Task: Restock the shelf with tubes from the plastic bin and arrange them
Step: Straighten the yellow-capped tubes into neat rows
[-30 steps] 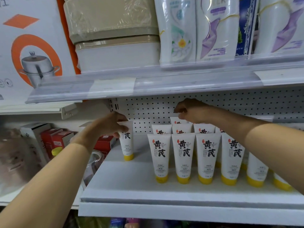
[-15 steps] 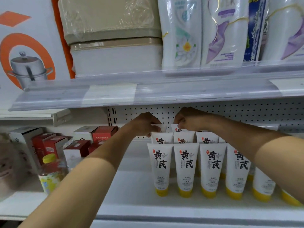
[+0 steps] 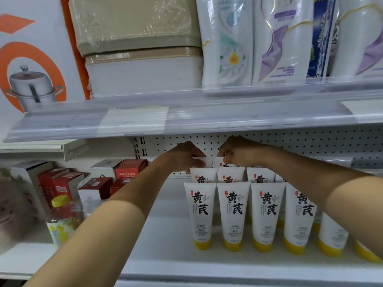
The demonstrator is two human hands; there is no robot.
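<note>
Head view: a white metal shelf (image 3: 165, 235) carries rows of upright white plastic tubes with yellow caps (image 3: 233, 214), below the fingers. The left hand (image 3: 182, 157) pinches 1 back-row tube (image 3: 207, 161) by its flat top. Just right of it, the right hand (image 3: 240, 154) pinches the neighbouring tube (image 3: 219, 162).

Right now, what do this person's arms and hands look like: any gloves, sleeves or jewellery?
Both are bare. The left hand and right hand wear no gloves, and no ring shows on the visible fingers. The left forearm and right forearm carry no sleeve, watch or bracelet; the upper arms are out of view.
</note>
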